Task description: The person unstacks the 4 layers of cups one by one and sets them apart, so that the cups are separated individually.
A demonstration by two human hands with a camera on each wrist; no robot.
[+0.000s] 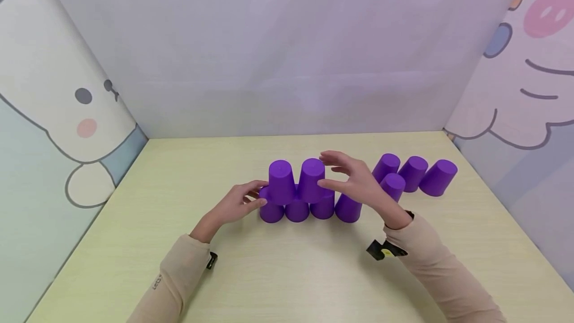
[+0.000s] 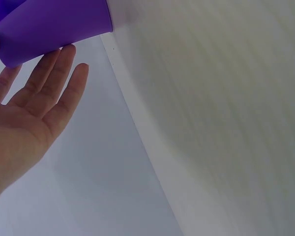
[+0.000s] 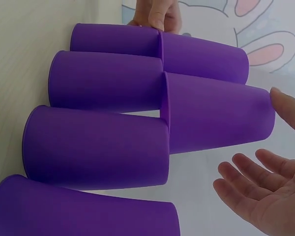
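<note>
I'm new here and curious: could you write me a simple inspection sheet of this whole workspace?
Surface: pale, wood-look table.
Job's things: purple upside-down cups; four in a bottom row, two upper cups resting on it, four spare cups standing to the right.
Clutter: nothing seen.
Grippers: bare hands. Left hand at the leftmost bottom cup; right hand, fingers spread, thumb at the right upper cup.
Cables: nothing seen.
Surroundings: plain pale back wall; cartoon-printed side walls.
</note>
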